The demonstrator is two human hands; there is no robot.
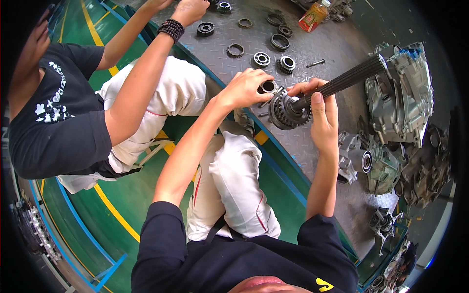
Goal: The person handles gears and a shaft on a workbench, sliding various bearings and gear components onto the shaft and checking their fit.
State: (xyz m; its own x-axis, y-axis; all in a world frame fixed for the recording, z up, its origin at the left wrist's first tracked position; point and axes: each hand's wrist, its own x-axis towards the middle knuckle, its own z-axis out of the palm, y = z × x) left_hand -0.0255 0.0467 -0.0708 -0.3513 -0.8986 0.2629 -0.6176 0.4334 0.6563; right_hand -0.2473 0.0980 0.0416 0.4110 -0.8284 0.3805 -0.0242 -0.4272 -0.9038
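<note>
In my right hand (324, 115) is a gear shaft: a long dark splined shaft (349, 78) slants up to the right, with a toothed gear (288, 110) at its lower left end. The thumb and fingers of that hand close round the shaft just beside the gear. My left hand (246, 89) is closed on a small dark metal ring (268, 86) at the upper left of the gear. Its fingertips reach the gear's edge; whether the ring touches the gear I cannot tell.
On the metal-topped bench (337, 53) lie a ball bearing (262, 59), a small gear (286, 64), a pin (315, 63) and several rings. Gearbox housings (398, 95) stand at the right. A bottle (314, 15) stands at the back. A co-worker's arm (141, 80) reaches over the bench at left.
</note>
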